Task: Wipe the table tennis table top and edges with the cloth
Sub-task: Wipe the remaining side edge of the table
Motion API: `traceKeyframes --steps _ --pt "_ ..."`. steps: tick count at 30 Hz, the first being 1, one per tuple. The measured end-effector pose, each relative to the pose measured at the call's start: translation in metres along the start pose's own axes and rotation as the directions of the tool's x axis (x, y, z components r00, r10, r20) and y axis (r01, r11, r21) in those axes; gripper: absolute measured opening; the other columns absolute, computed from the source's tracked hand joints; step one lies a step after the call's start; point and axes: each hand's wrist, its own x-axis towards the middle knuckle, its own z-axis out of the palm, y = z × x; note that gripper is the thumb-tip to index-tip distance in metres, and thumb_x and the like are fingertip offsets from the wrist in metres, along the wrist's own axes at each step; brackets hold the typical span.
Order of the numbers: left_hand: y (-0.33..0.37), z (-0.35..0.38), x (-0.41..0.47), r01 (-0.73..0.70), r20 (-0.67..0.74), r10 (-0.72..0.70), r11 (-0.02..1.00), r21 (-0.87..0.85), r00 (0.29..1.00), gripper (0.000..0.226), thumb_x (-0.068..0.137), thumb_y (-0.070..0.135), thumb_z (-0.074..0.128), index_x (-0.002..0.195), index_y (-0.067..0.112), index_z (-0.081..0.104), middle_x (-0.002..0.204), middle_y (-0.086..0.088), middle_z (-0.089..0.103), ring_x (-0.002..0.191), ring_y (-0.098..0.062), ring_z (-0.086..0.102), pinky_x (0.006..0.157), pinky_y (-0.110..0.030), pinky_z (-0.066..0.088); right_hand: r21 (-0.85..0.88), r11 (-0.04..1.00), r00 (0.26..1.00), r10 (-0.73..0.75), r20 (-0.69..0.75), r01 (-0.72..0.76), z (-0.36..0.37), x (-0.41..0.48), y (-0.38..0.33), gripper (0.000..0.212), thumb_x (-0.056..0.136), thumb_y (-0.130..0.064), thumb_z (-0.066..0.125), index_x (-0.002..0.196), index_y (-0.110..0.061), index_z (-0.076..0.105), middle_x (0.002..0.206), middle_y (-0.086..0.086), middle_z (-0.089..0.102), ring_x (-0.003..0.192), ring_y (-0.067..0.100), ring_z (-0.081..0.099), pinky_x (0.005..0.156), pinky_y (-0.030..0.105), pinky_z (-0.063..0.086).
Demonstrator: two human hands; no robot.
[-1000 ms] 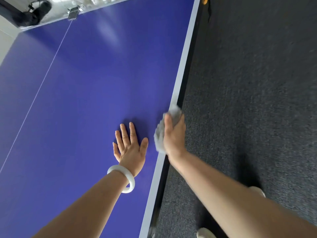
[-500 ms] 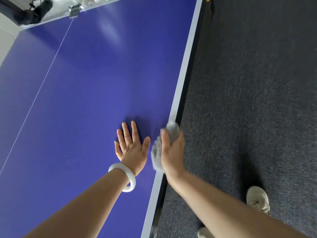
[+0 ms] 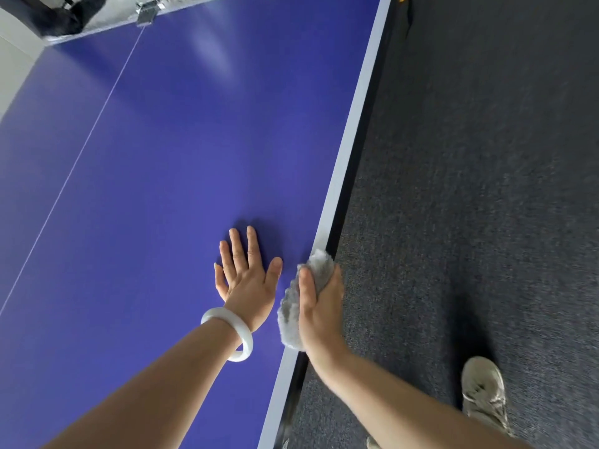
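The blue table tennis table (image 3: 168,176) fills the left of the head view, and its white side edge (image 3: 353,134) runs diagonally from top right to bottom centre. My right hand (image 3: 319,309) grips a fluffy grey cloth (image 3: 291,314) wrapped over that edge, with the thumb on top and the fingers hidden down the side. Just left of it, my left hand (image 3: 248,275) rests flat on the top with fingers spread and a white bangle on the wrist.
Dark grey carpet (image 3: 470,189) lies to the right of the table. My light shoe (image 3: 484,388) stands on it at lower right. The net clamp (image 3: 147,11) and a thin white centre line (image 3: 84,140) are at the far left end.
My right hand has slid the cloth toward me along the white edge. The left hand stays flat in place. A shoe has stepped into view at lower right.
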Motion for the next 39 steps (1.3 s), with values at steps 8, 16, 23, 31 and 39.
traceKeyframes --steps 8,16,23,31,39 --pt "0.009 -0.005 -0.005 0.002 -0.049 -0.003 1.000 -0.014 0.999 0.065 0.103 0.045 0.031 0.156 0.028 -0.003 0.164 0.003 -0.014 0.150 -0.019 -0.014 0.120 -0.040 -0.006 -0.076 0.996 0.997 -0.054 -0.060 0.049 -0.026 0.149 -0.096 0.080 0.096 -0.058 0.049 0.151 -0.004 0.026 0.150 0.016 0.038 0.130 0.031 0.049 0.106 0.040 0.044" --pt "0.086 -0.046 0.065 -0.197 -0.184 0.175 0.975 -0.107 0.967 0.054 0.105 0.035 0.037 0.154 0.016 0.024 0.164 -0.001 0.006 0.151 -0.018 0.003 0.118 -0.042 0.007 -0.123 0.990 0.995 -0.077 -0.065 0.069 -0.027 0.146 -0.098 0.079 0.098 -0.055 0.046 0.153 -0.003 0.022 0.152 0.020 0.031 0.135 0.034 0.043 0.112 0.042 0.037" --pt "0.142 -0.056 0.152 -0.008 0.017 0.008 0.999 -0.054 1.000 0.075 0.096 0.065 0.031 0.155 0.038 -0.007 0.163 0.003 -0.018 0.150 -0.025 -0.018 0.117 -0.056 -0.006 -0.136 0.988 0.995 -0.081 -0.059 0.073 -0.027 0.145 -0.093 0.085 0.097 -0.054 0.043 0.157 -0.006 0.006 0.158 0.018 0.017 0.144 0.033 0.029 0.112 0.034 0.029" --pt "0.141 -0.052 0.161 0.031 0.077 -0.029 0.999 -0.031 0.997 0.073 0.097 0.063 0.028 0.151 0.043 -0.017 0.160 0.006 -0.027 0.147 -0.024 -0.026 0.117 -0.057 -0.011 -0.124 0.990 0.995 -0.076 -0.064 0.068 -0.031 0.176 -0.118 0.084 0.096 -0.048 0.053 0.156 -0.005 0.013 0.152 0.018 0.025 0.140 0.032 0.035 0.116 0.042 0.031" --pt "0.141 -0.051 0.161 0.031 0.078 -0.030 0.999 -0.017 0.996 0.073 0.097 0.064 0.026 0.151 0.042 -0.018 0.160 0.005 -0.028 0.147 -0.024 -0.026 0.116 -0.057 -0.011 -0.069 0.994 0.986 -0.093 -0.136 0.084 -0.035 0.216 -0.151 0.083 0.098 -0.051 0.048 0.157 -0.005 0.012 0.155 0.019 0.028 0.142 0.033 0.035 0.116 0.043 0.032"
